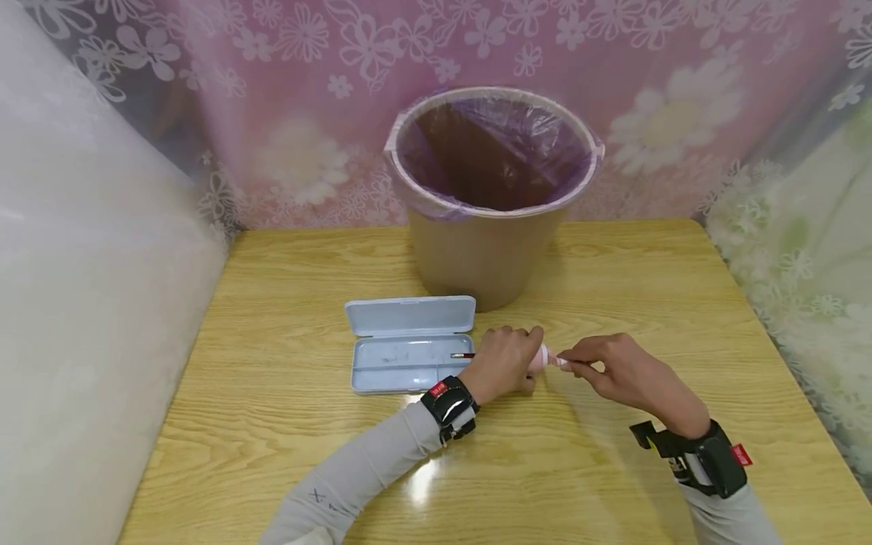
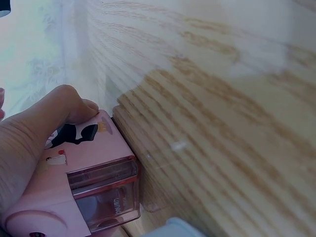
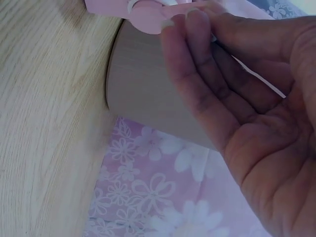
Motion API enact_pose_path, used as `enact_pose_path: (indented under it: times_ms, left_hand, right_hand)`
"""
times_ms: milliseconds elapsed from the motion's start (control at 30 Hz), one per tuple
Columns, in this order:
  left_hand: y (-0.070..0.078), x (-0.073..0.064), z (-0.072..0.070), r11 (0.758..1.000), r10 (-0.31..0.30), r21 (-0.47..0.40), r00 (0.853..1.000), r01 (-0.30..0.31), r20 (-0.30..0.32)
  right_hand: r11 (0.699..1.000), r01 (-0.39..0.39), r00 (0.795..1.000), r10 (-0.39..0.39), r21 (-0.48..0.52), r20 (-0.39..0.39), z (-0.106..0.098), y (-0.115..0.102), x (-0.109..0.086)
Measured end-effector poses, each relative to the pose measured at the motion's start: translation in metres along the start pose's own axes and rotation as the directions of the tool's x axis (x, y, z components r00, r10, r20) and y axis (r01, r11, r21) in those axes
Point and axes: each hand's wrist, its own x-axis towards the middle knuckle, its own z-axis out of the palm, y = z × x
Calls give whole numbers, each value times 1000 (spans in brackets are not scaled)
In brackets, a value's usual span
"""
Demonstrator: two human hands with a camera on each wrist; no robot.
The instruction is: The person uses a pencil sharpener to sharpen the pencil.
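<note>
My left hand (image 1: 502, 362) grips a pink pencil sharpener (image 1: 538, 359) on the table. In the left wrist view, the sharpener (image 2: 98, 158) has a cartoon print and a see-through drawer (image 2: 111, 200). My right hand (image 1: 621, 371) pinches the crank handle (image 1: 560, 362) at the sharpener's right end; the round crank base (image 3: 148, 17) shows in the right wrist view. Left of my left hand, a thin dark-red pencil-like stick (image 1: 463, 355) pokes out over the pencil case; its other end is hidden by the hand. The pale blue pencil case (image 1: 395, 381) lies with its lid up.
A beige bin (image 1: 484, 261) with a purple liner stands behind the sharpener, close to the case. Floral curtains (image 1: 306, 98) border the wooden table (image 1: 286, 303) at the back and right, and a white sheet (image 1: 102, 265) hangs at the left.
</note>
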Motion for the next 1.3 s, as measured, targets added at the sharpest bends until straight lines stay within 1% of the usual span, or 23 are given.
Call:
enact_pose_path:
  times_ms: [300, 533, 633, 733, 867, 967, 1067, 1133, 1200, 1300]
  left_hand:
    - [-4, -3, 3, 1000, -3, 22, 1000, 3, -9]
    - [-6, -5, 4, 1000, -13, 3, 1000, 13, -4]
    - [-7, -5, 5, 1000, -20, 4, 1000, 20, -3]
    - [-6, -5, 5, 1000, -22, 3, 1000, 22, 0]
    - [-4, -4, 4, 1000, -29, 6, 1000, 29, 9]
    - [-1, -4, 5, 999, -36, 10, 999, 36, 13]
    - [1, -4, 7, 1000, -29, 5, 1000, 29, 11]
    - [3, -4, 7, 1000, -23, 2, 1000, 23, 7]
    - [3, -3, 6, 1000, -26, 9, 1000, 26, 1]
    - [1, -2, 4, 999, -35, 27, 999, 35, -6]
  right_hand:
    - [999, 32, 999, -32, -10, -35, 1, 5, 12]
    - [999, 30, 998, -32, -38, -46, 3, 9, 20]
    - [998, 34, 997, -38, -62, -64, 6, 15, 25]
    - [998, 23, 997, -28, -65, -68, 9, 24, 29]
    - [999, -17, 1000, 16, -41, -23, 17, 40, 36]
    - [998, -54, 997, 55, -14, 47, 27, 51, 38]
    - [997, -77, 990, 74, 25, 117, 41, 58, 33]
    - [995, -84, 986, 75, 56, 147, 49, 60, 26]
    - [993, -88, 986, 74, 83, 152, 55, 58, 18]
    - [991, -89, 985, 73, 100, 156, 57, 48, 9]
